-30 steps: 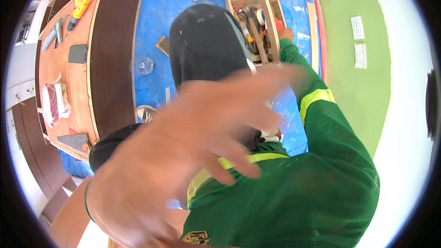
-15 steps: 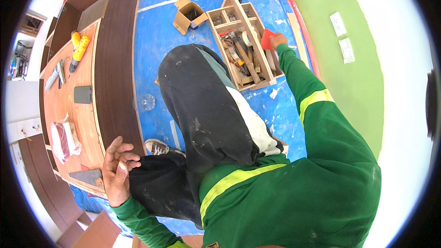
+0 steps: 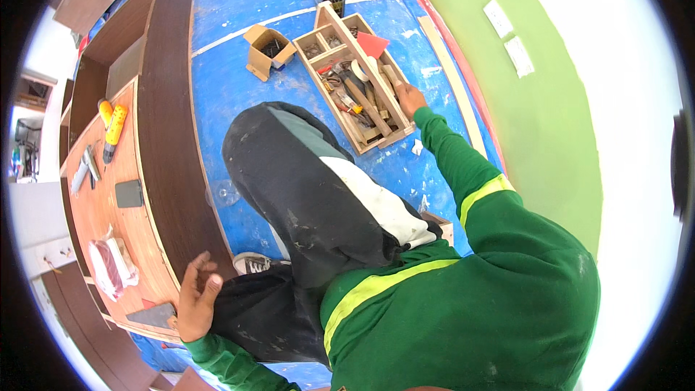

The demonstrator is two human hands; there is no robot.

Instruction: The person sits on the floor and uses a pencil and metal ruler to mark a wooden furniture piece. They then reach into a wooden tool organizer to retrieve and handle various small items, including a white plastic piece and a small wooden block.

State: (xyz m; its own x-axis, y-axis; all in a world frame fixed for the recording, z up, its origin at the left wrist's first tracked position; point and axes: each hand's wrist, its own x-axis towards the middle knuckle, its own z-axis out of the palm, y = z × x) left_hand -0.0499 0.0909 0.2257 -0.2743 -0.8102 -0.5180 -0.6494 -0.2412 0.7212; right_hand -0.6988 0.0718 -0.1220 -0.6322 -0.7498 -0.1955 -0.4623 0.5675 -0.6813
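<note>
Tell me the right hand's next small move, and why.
Probably firm up the right hand's grip on the pale wooden piece in the toolbox's side compartment: the fingers are right by it, though whether they already hold it is hard to tell.

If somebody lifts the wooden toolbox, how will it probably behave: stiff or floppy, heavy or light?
The wooden toolbox is probably stiff, since its sides look like solid boards. It may feel heavy, because tools such as the hammer crowd it. The contents seem to lie loose, so they could slide if it tilts.
</note>
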